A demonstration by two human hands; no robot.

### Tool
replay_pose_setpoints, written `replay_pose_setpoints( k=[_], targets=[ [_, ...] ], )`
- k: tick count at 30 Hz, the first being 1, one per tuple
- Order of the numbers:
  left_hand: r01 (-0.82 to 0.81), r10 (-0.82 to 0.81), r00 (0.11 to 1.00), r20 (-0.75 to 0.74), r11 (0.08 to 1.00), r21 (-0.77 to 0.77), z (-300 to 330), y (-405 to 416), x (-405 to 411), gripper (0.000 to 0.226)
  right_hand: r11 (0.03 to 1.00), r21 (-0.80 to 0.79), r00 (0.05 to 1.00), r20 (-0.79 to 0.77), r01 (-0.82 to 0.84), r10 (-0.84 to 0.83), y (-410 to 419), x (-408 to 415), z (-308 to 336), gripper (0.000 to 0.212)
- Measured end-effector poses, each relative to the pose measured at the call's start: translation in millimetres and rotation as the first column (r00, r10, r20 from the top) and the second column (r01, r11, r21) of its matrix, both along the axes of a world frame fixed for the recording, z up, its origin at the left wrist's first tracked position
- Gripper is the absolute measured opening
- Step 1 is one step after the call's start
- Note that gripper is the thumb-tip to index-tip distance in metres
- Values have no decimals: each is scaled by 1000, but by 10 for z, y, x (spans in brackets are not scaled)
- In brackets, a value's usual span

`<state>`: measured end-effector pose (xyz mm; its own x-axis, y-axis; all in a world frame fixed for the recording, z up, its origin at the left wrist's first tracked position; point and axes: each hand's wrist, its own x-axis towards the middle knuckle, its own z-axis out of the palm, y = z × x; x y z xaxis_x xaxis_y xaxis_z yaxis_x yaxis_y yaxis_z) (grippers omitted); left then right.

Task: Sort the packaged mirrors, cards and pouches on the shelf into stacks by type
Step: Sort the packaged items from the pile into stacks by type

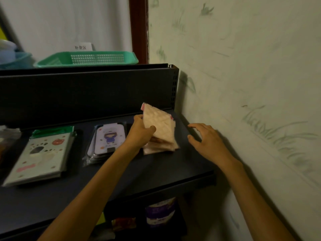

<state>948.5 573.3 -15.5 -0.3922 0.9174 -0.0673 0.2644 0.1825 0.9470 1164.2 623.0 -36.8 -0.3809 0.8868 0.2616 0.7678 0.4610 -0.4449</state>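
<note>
- Pouches (160, 145) lie in a pale pink stack near the right end of the dark shelf (173, 169), directly under our left hand (141, 132).
- We grip one quilted pouch (159, 121) in that hand, thumb in front and fingers curled behind, tilted up on edge above the stack.
- Our right hand (207, 140) hovers to the right of the stack, fingers spread and relaxed, holding nothing.
- To do this step well, we judge the pouch should come down flat with its edges square to those beneath; the free hand could steady the stack's right side so nothing slides.
- Left of the gripping hand sits a stack of packaged mirrors (106, 140) with a cartoon figure, and further left a stack of cards (40, 154).
</note>
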Motion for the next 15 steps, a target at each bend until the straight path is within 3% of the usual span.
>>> replay_pose_setpoints(
  k=[3, 8, 12, 15],
  targets=[
    [30, -32, 973, -227, 999, -10, -25, 27, 5, 60, 1000, 10, 1000, 5, -7, 7, 51, 21, 10, 44],
    [63, -27, 841, -540, 997, 49, 60, -86, -39, 71, 1000, 21, 1000, -3, -18, 18, 89, -45, 48, 43],
    [124, -42, 660, -750, 991, 54, 133, -294, -255, 65, 997, 27, 997, 26, -74, 73, 83, -204, 73, 42],
    [54, -56, 523, -851, 998, -33, 146, -485, -463, 63, 990, 22, 990, 31, -139, 138, 23, -409, 106, 41]
  ],
)
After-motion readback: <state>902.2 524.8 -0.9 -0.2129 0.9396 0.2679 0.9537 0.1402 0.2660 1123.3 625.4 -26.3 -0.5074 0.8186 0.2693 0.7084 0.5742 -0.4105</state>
